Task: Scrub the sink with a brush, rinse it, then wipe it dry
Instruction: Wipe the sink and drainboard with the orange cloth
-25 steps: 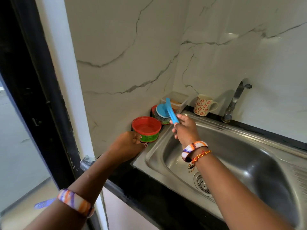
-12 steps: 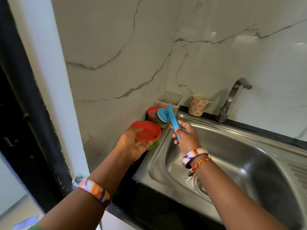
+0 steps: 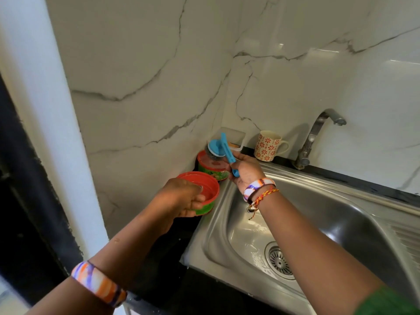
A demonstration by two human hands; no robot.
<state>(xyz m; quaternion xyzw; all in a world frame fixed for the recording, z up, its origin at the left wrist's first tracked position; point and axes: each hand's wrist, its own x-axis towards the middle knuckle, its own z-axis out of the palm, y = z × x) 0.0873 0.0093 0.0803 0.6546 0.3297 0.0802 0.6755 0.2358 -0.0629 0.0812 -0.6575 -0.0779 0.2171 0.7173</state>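
Note:
A steel sink [image 3: 336, 214] fills the lower right, its wet basin holding a round drain [image 3: 280, 263]. My right hand [image 3: 245, 170] grips the blue handle of a scrub brush [image 3: 225, 148], whose steel-wool head rests on a red-lidded green tub [image 3: 212, 165] in the corner. My left hand [image 3: 181, 198] holds a second red and green tub [image 3: 204, 193], its open top upward, just left of the sink's rim above the black counter.
A flowered mug [image 3: 268, 145] stands behind the sink beside the steel tap [image 3: 318, 135]. A clear plastic box [image 3: 234, 137] sits in the corner. Marble walls close in at the back and left, and a black frame [image 3: 27, 201] stands at the far left.
My left hand has taken hold of the near red tub and lifted it slightly. My right hand has pushed the brush head toward the corner tub.

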